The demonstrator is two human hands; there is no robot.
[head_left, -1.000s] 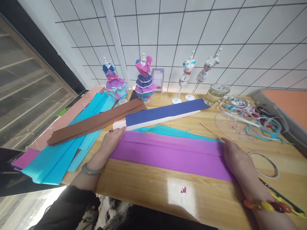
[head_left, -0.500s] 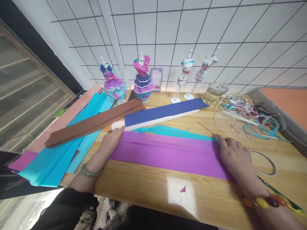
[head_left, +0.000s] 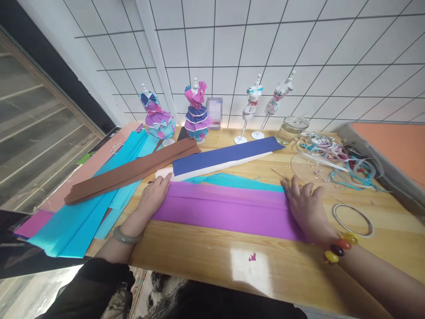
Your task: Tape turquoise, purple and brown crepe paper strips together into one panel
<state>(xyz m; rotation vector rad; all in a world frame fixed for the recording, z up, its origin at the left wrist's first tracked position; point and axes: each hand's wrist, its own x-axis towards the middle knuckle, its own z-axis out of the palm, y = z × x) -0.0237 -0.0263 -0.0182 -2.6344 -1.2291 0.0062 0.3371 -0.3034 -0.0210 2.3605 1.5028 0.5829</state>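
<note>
A long strip of purple crepe paper (head_left: pixel 219 214), with a fold along its length, lies flat before me. Fingers bent together, my left hand (head_left: pixel 155 195) holds its upper left corner. My right hand (head_left: pixel 307 208) rests at the right end, fingers spread, the fingertips by the upper corner. Turquoise paper (head_left: pixel 245 180) sticks out from under the strip's far edge. Just behind it lies a folded navy blue strip with white (head_left: pixel 226 155). Part of the purple strip's right end is hidden under my right hand.
Brown (head_left: pixel 133 170) and bright blue (head_left: pixel 69 230) folded strips overlap on the left. Several small dress forms (head_left: pixel 196 117) stand along the wall. A glass jar (head_left: pixel 292 129), tangled ribbons (head_left: pixel 345 164), a white ring (head_left: pixel 352 220) and a grey-edged bin (head_left: pixel 352 141) are on the right.
My right hand has shifted slightly left and its fingers have spread further apart at the strip's right end. My left hand has stayed on its corner. The view has turned slightly.
</note>
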